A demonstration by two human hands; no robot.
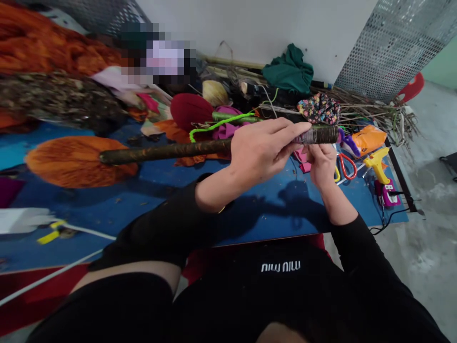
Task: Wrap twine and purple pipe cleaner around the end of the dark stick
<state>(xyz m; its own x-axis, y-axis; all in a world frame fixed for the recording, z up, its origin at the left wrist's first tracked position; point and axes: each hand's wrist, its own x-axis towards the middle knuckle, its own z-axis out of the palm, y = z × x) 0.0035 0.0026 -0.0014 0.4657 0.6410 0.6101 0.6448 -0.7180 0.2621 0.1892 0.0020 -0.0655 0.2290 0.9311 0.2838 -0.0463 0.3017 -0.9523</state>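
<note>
My left hand (pixel 262 148) is wrapped round a dark, bark-covered stick (pixel 171 151), held level above the blue table. At the stick's left end is an oval orange cloth head (pixel 71 161) with gathered folds. Near the right end, thin thread (pixel 305 137) is wound round the bark. Just under that end, my right hand (pixel 323 164) is closed with its fingertips pinched against the underside; what they pinch is hidden. A fuzzy purple strip (pixel 350 144) shows beyond the stick's tip. Behind the stick lie a bright green fuzzy strip (pixel 217 125) and a dark red cloth-covered head (pixel 189 110).
Red-handled scissors (pixel 348 166), a yellow glue gun (pixel 377 164) and a purple power socket (pixel 388 193) sit at the table's (pixel 250 224) right. Twigs (pixel 371 109), green cloth (pixel 290 70) and a floral scrunchie (pixel 319 108) lie behind. A white cable (pixel 53 271) crosses the front left.
</note>
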